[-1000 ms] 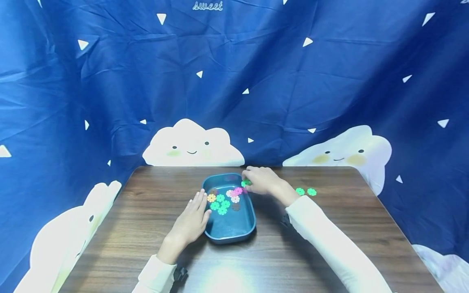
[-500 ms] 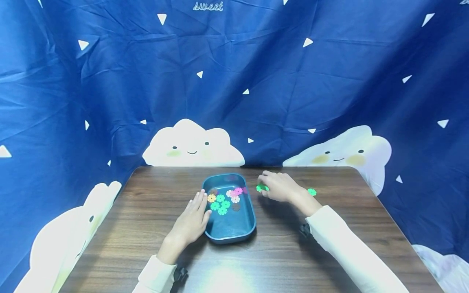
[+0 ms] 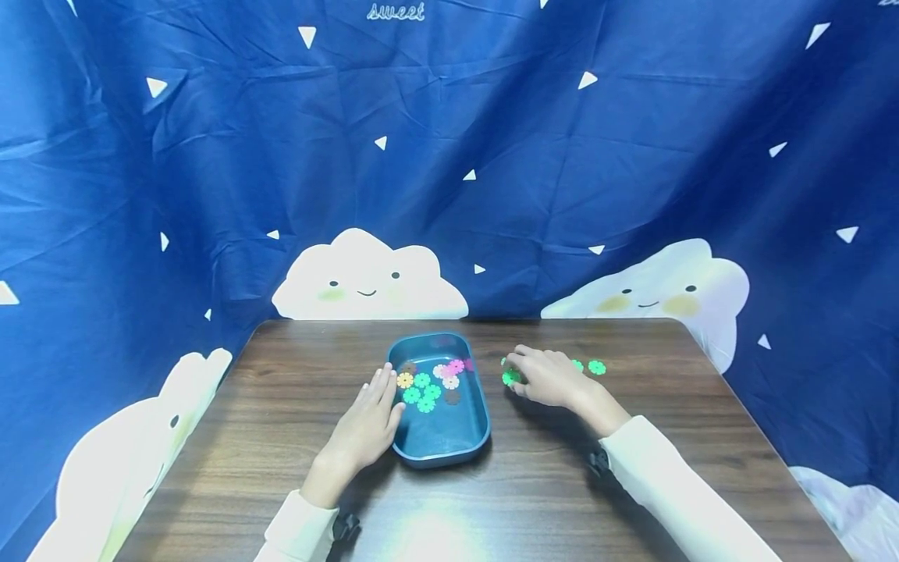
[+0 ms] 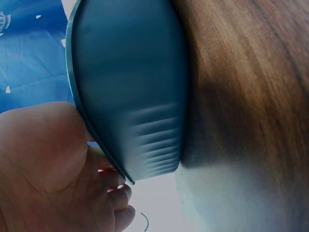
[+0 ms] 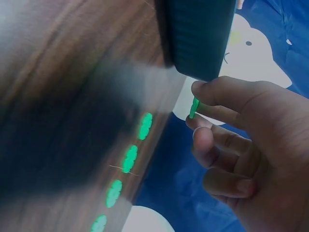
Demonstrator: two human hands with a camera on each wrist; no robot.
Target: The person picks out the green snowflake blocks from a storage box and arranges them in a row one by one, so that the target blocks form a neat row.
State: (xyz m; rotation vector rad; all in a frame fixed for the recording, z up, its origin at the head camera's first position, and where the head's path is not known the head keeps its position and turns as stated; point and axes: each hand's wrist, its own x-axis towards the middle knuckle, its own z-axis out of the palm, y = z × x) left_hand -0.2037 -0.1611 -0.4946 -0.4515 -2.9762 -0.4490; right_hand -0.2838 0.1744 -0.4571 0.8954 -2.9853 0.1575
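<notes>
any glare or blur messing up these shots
Head view: sharp, with a bright glare patch on the table near its front edge. Left wrist view: the tray wall is streaked with blur. Right wrist view: the tabletop is smeared and the green discs soft.

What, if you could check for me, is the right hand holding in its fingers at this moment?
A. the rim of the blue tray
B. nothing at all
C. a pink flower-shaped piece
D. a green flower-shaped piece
D: the right hand pinches a green flower-shaped piece between thumb and fingers, over the table to the right of the blue tray.
</notes>
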